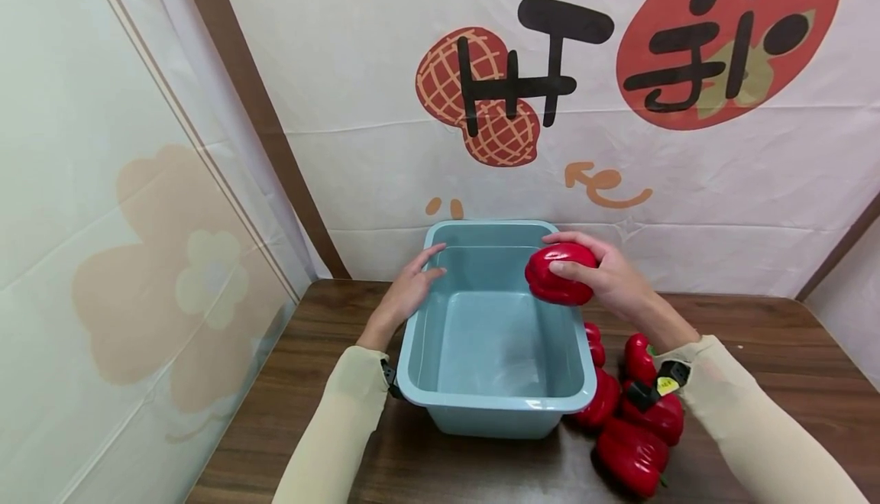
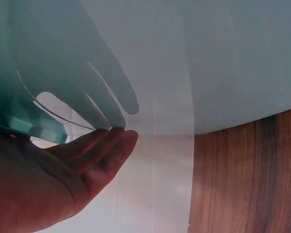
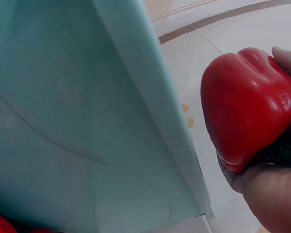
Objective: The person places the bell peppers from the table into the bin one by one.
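A light-blue plastic basin (image 1: 491, 344) stands on the table, its inside bare. My left hand (image 1: 410, 288) rests on its left rim, with fingertips reaching over the edge. In the left wrist view, straight fingers of the left hand (image 2: 82, 170) touch the outer wall of the basin (image 2: 242, 68). My right hand (image 1: 612, 275) holds a glossy red bell pepper (image 1: 560, 273) above the right rim, thumb across its near side. In the right wrist view the bell pepper (image 3: 247, 107) lies in the right hand (image 3: 271, 194), beside the basin wall.
Several red bell peppers (image 1: 631, 454) lie on the brown wooden table (image 1: 763, 359) to the right of the basin, some partly hidden by its wall and my right forearm. A printed white cloth (image 1: 371, 145) hangs behind the table, and another cloth (image 1: 158, 92) hangs on the left.
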A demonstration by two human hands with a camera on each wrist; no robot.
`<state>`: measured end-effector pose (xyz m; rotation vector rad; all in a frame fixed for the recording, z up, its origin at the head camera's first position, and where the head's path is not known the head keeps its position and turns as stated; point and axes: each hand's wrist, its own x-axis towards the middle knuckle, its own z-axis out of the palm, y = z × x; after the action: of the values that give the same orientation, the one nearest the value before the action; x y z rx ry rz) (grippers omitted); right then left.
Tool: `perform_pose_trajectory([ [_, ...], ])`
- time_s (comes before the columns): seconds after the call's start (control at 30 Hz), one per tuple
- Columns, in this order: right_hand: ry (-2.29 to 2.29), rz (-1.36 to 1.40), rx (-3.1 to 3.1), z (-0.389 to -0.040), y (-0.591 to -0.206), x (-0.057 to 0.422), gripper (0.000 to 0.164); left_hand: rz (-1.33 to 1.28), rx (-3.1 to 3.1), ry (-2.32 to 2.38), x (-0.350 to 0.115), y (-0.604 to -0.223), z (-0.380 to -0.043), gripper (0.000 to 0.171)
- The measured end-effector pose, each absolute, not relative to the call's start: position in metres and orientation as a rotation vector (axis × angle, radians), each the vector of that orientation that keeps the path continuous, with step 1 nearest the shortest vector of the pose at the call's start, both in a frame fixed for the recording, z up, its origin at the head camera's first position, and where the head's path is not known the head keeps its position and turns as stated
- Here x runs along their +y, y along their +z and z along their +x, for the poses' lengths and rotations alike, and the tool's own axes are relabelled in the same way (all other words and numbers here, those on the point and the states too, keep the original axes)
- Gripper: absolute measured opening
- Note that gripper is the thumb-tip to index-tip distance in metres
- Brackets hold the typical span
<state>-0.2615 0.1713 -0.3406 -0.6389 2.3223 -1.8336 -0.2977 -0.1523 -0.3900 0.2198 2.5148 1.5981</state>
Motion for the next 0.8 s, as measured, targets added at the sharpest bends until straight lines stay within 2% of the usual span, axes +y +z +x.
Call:
perform_pose_trajectory([
  [0.8, -1.781, -0.646, 2.257, -0.262, -0.35, 0.149, 0.06, 0.219, 2.505, 1.65, -0.152, -0.391, -0.296, 0.051],
])
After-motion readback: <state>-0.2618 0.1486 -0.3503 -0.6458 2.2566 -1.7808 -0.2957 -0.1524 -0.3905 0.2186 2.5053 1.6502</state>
